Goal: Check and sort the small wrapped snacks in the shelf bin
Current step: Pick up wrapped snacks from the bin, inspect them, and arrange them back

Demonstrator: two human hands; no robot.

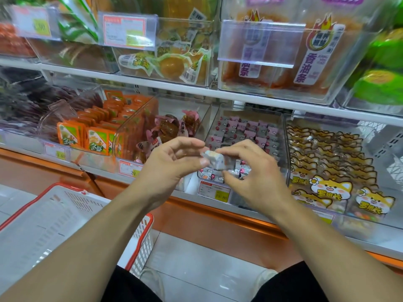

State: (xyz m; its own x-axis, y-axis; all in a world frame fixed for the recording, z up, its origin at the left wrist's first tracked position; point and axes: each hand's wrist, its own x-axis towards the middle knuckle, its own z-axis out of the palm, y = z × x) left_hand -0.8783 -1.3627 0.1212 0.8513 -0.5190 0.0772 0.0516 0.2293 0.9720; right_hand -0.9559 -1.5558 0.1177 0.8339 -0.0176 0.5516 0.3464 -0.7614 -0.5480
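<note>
Two bare forearms reach forward from the bottom edge, above black-clad knees and a pale tiled floor. At lower left stands a white slotted plastic basket (54,216) with a red rim. Both hands meet at mid-frame over one small wrapped snack (214,160), a blocky, greyish piece in glossy crinkled film. Left hand (172,162): palm turned inward, fingers curled, its grip narrow, thumb and forefinger pinching the snack's left end. Right hand (253,171): back toward the camera, fingers arched, fingertips pinching the right end. The snack is held just in front of the clear, rigid plastic shelf bin (281,136), which holds rows of similar square pink-and-grey wrapped snacks (246,129). Left of this bin lie twisted pink-and-brown wrapped pieces (170,127), then flat orange packets (98,136) standing on edge. Right of it lie soft clear bags printed with cartoon cats (331,188). On the upper shelf, transparent bins carry orange-toned packs (174,64) behind hinged price-label holders (128,31).
</note>
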